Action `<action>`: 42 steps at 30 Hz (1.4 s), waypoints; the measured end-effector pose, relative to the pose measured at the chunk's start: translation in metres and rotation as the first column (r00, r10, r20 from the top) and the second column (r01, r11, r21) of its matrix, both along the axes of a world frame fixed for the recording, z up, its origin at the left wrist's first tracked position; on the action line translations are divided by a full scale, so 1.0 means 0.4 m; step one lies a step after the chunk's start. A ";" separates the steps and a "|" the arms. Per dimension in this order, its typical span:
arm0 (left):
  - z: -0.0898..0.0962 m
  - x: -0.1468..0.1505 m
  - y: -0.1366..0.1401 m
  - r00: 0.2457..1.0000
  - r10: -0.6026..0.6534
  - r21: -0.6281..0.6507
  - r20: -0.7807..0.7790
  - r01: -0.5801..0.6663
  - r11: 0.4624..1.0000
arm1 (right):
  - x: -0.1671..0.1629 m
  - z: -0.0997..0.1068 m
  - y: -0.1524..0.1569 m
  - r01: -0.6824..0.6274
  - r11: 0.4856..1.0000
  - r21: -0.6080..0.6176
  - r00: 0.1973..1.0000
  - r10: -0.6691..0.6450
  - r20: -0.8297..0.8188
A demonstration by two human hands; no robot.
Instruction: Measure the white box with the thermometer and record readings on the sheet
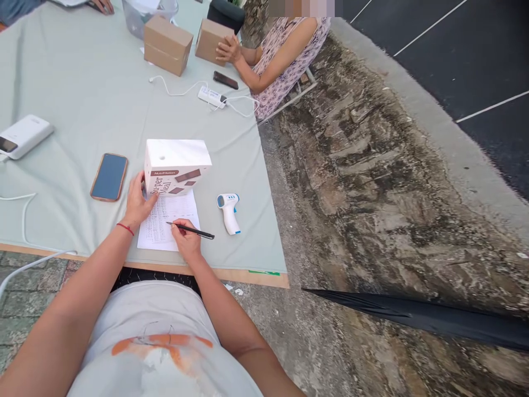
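A white box (178, 153) with "NutriMotion Super Meal" printed in brown stands on the far part of a sheet of paper (182, 205). My left hand (139, 201) holds the box by its lower left edge, with the fingers along its side and the thumb at the front. Handwriting or print in small rows covers the paper's left part. Over the paper, my right hand (188, 241) grips a black pen (202, 233), its tip close to the sheet. Beside the paper on the right lies a white infrared thermometer (228, 214).
A phone (109, 177) and a white power bank (28, 135) lie to the left. At the back are a cardboard box (167, 47), a power strip (211, 97) and a dark phone (225, 80). Another person's hand (230, 49) touches a second cardboard box (206, 41).
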State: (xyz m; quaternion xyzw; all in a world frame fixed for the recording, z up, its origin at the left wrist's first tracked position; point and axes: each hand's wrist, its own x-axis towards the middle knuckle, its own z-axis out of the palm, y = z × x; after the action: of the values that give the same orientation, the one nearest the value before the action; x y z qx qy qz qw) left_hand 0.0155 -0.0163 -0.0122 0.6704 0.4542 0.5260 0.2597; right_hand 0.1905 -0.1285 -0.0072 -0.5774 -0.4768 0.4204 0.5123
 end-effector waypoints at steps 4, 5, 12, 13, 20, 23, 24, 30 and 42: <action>-0.001 0.000 -0.001 1.000 0.005 0.003 0.006 -0.005 1.000 | -0.001 -0.010 0.000 -0.012 1.000 0.020 1.000 0.012 0.011; 0.000 0.000 -0.001 1.000 0.002 0.004 0.000 -0.002 1.000 | -0.001 -0.012 0.000 -0.017 0.999 0.027 1.000 0.017 0.020; 0.013 0.001 -0.007 1.000 -0.007 -0.020 -0.024 0.007 1.000 | 0.001 -0.015 0.002 -0.029 0.995 0.092 0.994 0.019 0.108; 0.015 0.002 -0.008 1.000 -0.007 -0.025 -0.023 0.006 1.000 | 0.001 -0.015 0.002 -0.026 0.995 0.098 0.993 0.014 0.117; 0.016 0.004 -0.007 1.000 -0.001 -0.027 -0.022 0.000 1.000 | 0.001 -0.021 0.002 -0.014 0.993 0.117 0.993 0.000 0.117; 0.013 0.003 -0.006 1.000 -0.002 -0.014 -0.031 0.002 1.000 | 0.002 -0.020 0.001 -0.025 0.994 0.104 0.993 0.013 0.116; 0.012 0.003 -0.006 0.999 -0.003 -0.013 -0.032 0.003 1.000 | 0.003 -0.020 0.001 -0.026 0.994 0.103 0.994 0.015 0.113; 0.009 0.002 -0.005 1.000 -0.004 -0.018 -0.024 0.004 1.000 | 0.002 -0.027 0.003 0.001 0.993 0.120 0.997 -0.011 0.079; 0.007 0.004 -0.002 1.000 0.002 -0.022 -0.003 -0.002 1.000 | 0.000 -0.031 0.005 -0.001 0.994 0.109 0.997 -0.007 0.072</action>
State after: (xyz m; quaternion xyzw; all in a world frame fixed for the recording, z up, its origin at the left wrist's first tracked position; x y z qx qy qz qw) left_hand 0.0172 -0.0170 -0.0093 0.6677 0.4611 0.5203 0.2661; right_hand 0.1904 -0.1266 -0.0196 -0.5642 -0.5164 0.3718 0.5261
